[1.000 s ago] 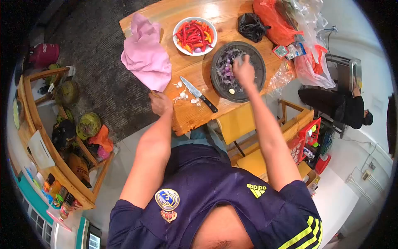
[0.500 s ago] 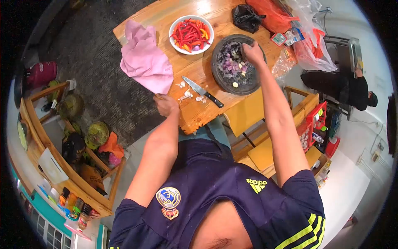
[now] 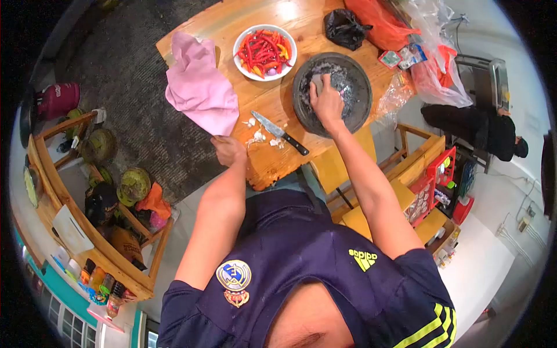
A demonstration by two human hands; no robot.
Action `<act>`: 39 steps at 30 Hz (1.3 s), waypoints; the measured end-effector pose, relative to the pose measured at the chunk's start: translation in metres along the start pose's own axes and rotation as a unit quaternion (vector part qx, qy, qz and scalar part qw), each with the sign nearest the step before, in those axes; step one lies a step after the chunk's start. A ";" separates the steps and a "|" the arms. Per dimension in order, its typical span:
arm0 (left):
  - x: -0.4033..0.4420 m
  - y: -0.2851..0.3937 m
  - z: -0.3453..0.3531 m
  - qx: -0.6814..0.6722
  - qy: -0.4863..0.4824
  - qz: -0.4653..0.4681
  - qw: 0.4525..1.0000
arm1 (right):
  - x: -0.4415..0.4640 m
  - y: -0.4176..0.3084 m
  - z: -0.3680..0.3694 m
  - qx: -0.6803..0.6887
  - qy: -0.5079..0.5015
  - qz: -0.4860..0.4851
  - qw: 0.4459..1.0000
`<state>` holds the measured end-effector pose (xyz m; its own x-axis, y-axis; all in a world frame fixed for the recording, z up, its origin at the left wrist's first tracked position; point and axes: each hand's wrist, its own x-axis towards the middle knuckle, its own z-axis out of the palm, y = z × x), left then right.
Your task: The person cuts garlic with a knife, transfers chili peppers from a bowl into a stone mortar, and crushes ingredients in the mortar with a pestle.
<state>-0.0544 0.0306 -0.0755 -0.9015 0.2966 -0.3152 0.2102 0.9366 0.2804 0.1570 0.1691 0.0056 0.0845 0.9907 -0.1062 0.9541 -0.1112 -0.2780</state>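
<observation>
My right hand [image 3: 328, 104] is inside the dark stone mortar [image 3: 361, 110], closed on a greyish stone pestle [image 3: 317, 83] that is mostly covered by the fingers. Purple shallot pieces lie crushed in the bowl, partly hidden beneath the hand. At the table's left edge, my left hand [image 3: 230, 151] grips the wooden tabletop [image 3: 264, 171] beside the lower corner of a pink cloth [image 3: 200, 87]. Between the hands lies a black-handled knife [image 3: 279, 132], with garlic skins [image 3: 255, 138] next to its blade. A white bowl [image 3: 295, 49] of red and orange chillies stands behind the knife.
A black plastic bag [image 3: 346, 27], red bags [image 3: 380, 24] and a clear bag [image 3: 438, 81] crowd the far right of the table. Yellow stools [image 3: 342, 159] stand below its right edge. Another person [image 3: 493, 130] is farther off at right.
My right hand has moved left and toward me, from the mortar's far right rim to over its middle, covering the shallots. My left hand stays at the table edge.
</observation>
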 end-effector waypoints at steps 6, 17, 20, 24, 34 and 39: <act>0.002 0.000 -0.003 0.003 -0.024 -0.023 0.999 | 0.061 0.037 -0.011 0.101 -0.091 0.028 0.990; -0.002 0.009 -0.006 -0.005 -0.022 -0.015 1.000 | 0.079 0.065 0.010 0.200 -0.132 0.107 0.965; -0.004 0.011 -0.006 -0.003 -0.013 -0.008 1.000 | 0.011 0.001 0.001 0.002 -0.009 0.056 0.998; -0.005 0.008 -0.005 -0.004 -0.017 -0.020 1.000 | 0.067 0.047 -0.007 0.100 -0.041 0.034 0.994; -0.005 0.006 -0.002 0.004 -0.003 -0.008 1.000 | 0.066 0.035 -0.018 0.104 -0.042 0.049 0.992; -0.004 0.010 -0.003 0.000 -0.009 -0.023 1.000 | 0.000 -0.006 0.002 -0.042 -0.020 0.063 0.997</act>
<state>-0.0498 0.0381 -0.0686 -0.9035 0.2563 -0.3435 0.1682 0.9492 0.2659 0.1507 0.1696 0.0056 0.1950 0.9653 -0.1737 0.9575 -0.2257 -0.1796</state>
